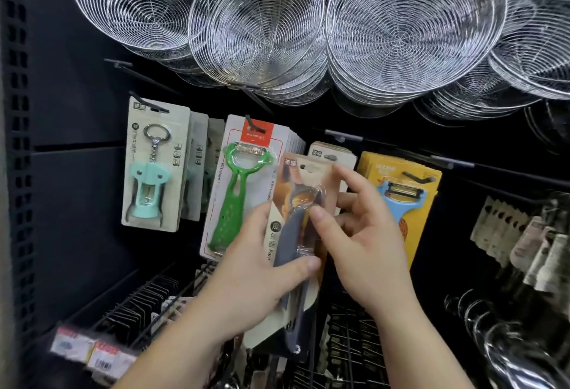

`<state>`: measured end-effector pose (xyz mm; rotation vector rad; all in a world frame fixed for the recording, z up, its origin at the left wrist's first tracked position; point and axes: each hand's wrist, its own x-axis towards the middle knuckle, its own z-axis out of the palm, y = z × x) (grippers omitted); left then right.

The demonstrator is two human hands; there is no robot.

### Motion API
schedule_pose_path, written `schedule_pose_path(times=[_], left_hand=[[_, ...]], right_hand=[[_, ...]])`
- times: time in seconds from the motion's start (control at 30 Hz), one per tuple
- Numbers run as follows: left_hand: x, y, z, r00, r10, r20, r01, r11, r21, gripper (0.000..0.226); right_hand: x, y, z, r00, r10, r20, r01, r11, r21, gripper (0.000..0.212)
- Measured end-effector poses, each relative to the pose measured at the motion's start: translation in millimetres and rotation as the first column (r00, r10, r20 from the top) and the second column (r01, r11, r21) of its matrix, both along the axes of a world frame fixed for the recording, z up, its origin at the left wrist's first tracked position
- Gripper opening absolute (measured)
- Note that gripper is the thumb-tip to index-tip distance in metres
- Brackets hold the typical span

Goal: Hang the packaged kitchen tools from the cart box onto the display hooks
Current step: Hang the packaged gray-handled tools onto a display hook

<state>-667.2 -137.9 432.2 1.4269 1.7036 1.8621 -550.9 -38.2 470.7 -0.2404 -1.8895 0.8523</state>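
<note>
Both forearms rise from the bottom edge toward the grey-handled peeler pack (297, 243), which serves as the landmark for everything else. Far to its left hangs the mint corkscrew pack (153, 166) on its own peg, with more of the same behind it. Just left of the landmark, and partly behind it, the green peeler pack (239, 191) heads a stack on a black hook. Next comes the left hand (256, 277), gripping the lower half of the landmark: thumb pressed over the clear blister, the other fingers out of sight behind the card, likely to steady the weight. The card sits tilted, its slotted top edge raised toward the hook row and the matching beige packs (331, 154) directly behind it, which I judge to be where it belongs. On the landmark's right side the right hand (367, 243) pinches it, thumb on the blister front and index finger (348, 177) stretched up along the card's top corner, seemingly to steer the slot onto the peg. Further right hangs the yellow peeler pack (401, 194). Above everything, wire skimmer baskets (401, 33) overhang the row. No cart box shows here
</note>
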Motion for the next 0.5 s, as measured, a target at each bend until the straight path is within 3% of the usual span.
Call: schedule_pose_path(times=[0.5], left_hand=[[14.7,-0.1,20.9,0.976,-0.193,0.102,0.184,0.979,0.091,0.063]], right_hand=[[5.4,16.3,21.0,0.995,-0.070,-0.066,0.059,0.986,-0.155,0.052]])
